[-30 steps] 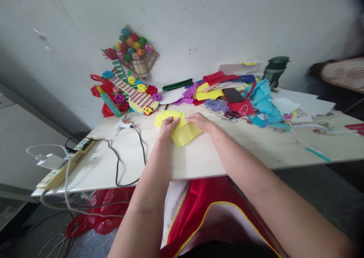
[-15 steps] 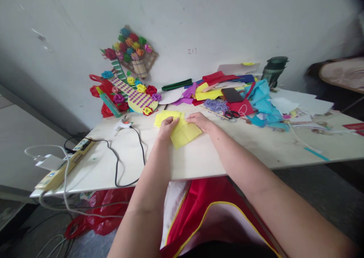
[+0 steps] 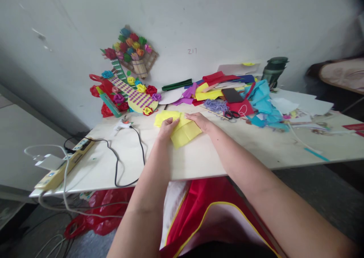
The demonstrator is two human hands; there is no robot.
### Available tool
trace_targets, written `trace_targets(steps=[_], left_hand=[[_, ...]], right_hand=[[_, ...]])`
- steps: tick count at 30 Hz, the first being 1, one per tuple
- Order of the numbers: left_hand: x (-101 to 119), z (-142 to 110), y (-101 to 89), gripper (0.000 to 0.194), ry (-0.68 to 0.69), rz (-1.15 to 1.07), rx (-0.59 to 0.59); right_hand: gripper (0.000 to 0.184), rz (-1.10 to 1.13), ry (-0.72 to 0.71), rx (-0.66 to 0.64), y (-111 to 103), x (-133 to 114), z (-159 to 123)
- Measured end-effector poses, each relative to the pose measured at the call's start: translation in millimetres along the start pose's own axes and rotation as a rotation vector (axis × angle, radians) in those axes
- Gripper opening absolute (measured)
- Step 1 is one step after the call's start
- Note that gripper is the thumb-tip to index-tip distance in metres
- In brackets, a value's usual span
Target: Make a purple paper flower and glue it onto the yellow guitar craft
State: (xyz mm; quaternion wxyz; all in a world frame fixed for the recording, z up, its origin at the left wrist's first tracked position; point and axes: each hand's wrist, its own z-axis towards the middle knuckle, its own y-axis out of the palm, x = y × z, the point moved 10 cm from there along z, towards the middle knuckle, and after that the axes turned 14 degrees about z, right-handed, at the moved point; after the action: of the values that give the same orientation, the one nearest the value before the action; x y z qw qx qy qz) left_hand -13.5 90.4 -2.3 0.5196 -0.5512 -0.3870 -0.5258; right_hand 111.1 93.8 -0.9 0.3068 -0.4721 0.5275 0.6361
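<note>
A creased sheet of yellow crepe paper is spread between my hands, just above the pale table. My left hand is closed on its left part, thumb on top. On the upper right edge, my right hand pinches the same paper, fingers partly hidden behind it. More yellow paper shows past my left hand; whether it is a separate piece I cannot tell. To the right of my right hand lie black scissors and a tangle of lilac yarn.
Coloured paper strips, a phone and a dark bottle stand along the wall. Paper flower crafts, a glue bottle, a glue gun with a black cord and a power strip are on the left.
My right thumb and fingers have shifted slightly along the paper's upper edge. My left hand and the rest of the table look the same.
</note>
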Motion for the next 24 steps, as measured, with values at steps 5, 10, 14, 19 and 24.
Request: trace_targets(steps=[5,10,14,19,24], left_hand=[[3,-1,1.1,0.037,0.018,-0.048,-0.024],[-1,2,0.9,0.037,0.014,-0.048,-0.044],[-2,2,-0.4,0.036,0.015,-0.037,-0.038],[-2,2,1.2,0.037,0.02,-0.036,-0.063],[-3,3,0.2,0.037,-0.001,-0.019,-0.053]], right_hand=[[0.025,0.103,0.078,0.0,-3,9,2],[0.023,0.104,0.064,-0.01,-3,8,2],[0.024,0.083,0.055,-0.015,0,5,-1],[0.026,0.061,0.039,-0.041,4,0,-4],[0.034,-0.035,-0.009,-0.04,0,-2,-1]])
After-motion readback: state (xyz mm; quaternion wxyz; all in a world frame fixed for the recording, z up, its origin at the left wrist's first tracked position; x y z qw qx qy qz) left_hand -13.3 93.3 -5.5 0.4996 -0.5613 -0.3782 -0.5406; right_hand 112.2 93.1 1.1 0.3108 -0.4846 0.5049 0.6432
